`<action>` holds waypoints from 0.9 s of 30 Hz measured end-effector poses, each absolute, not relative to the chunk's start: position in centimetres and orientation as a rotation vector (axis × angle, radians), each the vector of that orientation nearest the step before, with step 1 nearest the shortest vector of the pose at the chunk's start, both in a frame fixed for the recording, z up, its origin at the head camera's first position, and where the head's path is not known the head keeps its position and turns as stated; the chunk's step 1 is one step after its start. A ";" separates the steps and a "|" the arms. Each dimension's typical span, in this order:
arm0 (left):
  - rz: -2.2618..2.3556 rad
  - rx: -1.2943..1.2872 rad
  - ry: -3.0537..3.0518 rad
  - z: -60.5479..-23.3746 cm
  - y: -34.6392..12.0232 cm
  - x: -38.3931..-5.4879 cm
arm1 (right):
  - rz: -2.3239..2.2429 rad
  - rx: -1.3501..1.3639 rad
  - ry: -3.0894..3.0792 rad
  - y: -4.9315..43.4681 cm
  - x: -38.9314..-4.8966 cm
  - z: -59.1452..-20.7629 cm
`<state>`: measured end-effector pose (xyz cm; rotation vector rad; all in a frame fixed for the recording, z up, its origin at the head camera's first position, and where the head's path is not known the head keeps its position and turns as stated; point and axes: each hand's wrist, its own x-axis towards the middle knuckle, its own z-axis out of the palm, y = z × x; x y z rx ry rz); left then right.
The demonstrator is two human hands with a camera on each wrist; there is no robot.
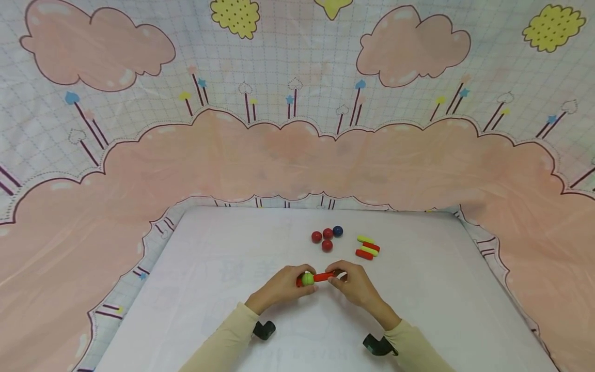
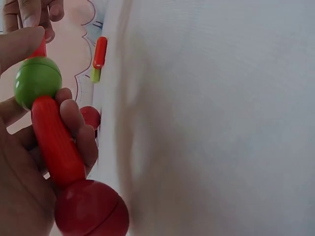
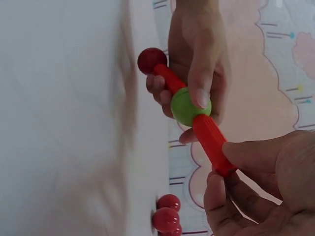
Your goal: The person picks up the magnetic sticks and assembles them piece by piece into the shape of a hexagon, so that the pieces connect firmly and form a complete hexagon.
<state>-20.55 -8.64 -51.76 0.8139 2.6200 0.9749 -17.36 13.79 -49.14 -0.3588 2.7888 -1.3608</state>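
Observation:
A green ball joins two red sticks. My left hand grips this piece, its thumb lying on the green ball in the right wrist view and its fingers around the first red stick. A dark red ball sits on that stick's other end. My right hand pinches the far end of the second red stick between thumb and fingertips. This stick's other end meets the green ball. Both hands are above the white table.
Beyond my hands on the white table lie several red balls and a dark blue ball. Right of them, red sticks and yellow-green sticks lie close together. A patterned cloth surrounds the table.

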 end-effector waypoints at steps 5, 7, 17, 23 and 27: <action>1.040 0.813 2.596 -52.3 -8.9 -20.5 | -1.376 -0.373 2.778 13.3 -17.5 -49.5; 1.074 0.828 2.591 -52.4 -9.0 -20.5 | -1.384 -0.381 2.773 13.2 -17.5 -49.6; 1.126 0.844 2.627 -52.4 -8.7 -20.3 | -1.402 -0.448 2.800 13.2 -18.7 -49.3; 1.116 0.801 2.638 -52.3 -8.8 -20.3 | -1.420 -0.318 2.865 14.0 -20.5 -48.8; 1.119 0.798 2.638 -52.5 -8.8 -20.4 | -1.457 -0.235 2.877 14.2 -21.7 -49.2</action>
